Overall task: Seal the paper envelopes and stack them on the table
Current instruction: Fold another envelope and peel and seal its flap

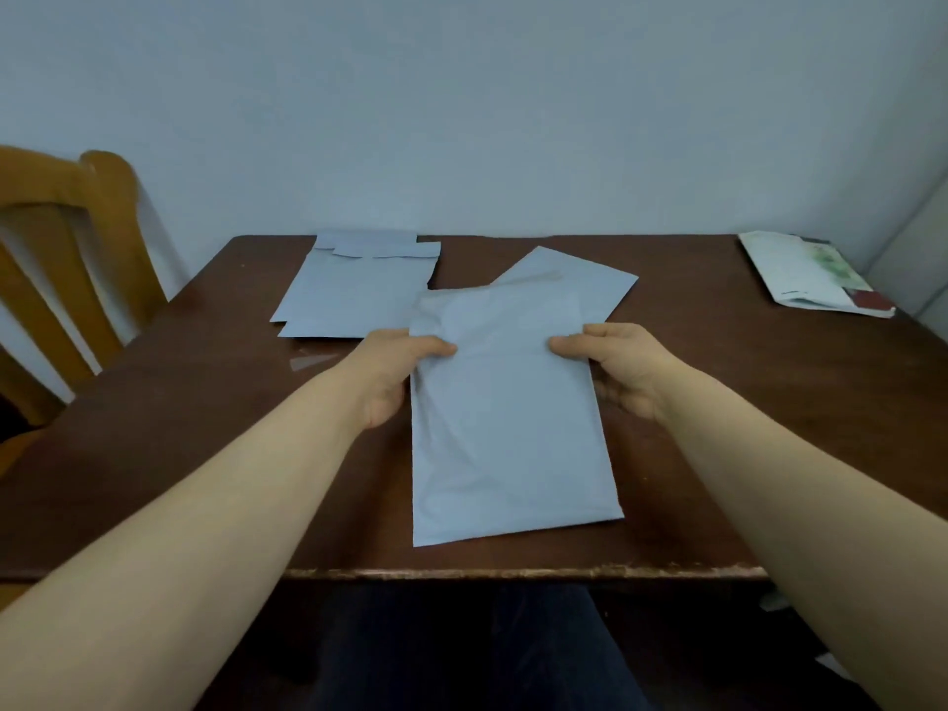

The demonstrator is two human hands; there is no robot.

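Note:
A pale blue-grey paper envelope (505, 428) lies lengthwise in the middle of the brown table (205, 402). My left hand (397, 369) pinches its left edge near the far end, thumb on top. My right hand (615, 369) pinches the right edge the same way. Behind it, partly covered, another envelope (574, 277) lies at an angle. At the far left of the table two or three envelopes (359, 289) overlap, their flaps open toward the wall.
A wooden chair (61, 259) stands at the table's left side. A pile of printed papers and a booklet (815, 277) lies at the far right corner. A wall runs right behind the table. A small clear strip (308, 360) lies left of my left hand.

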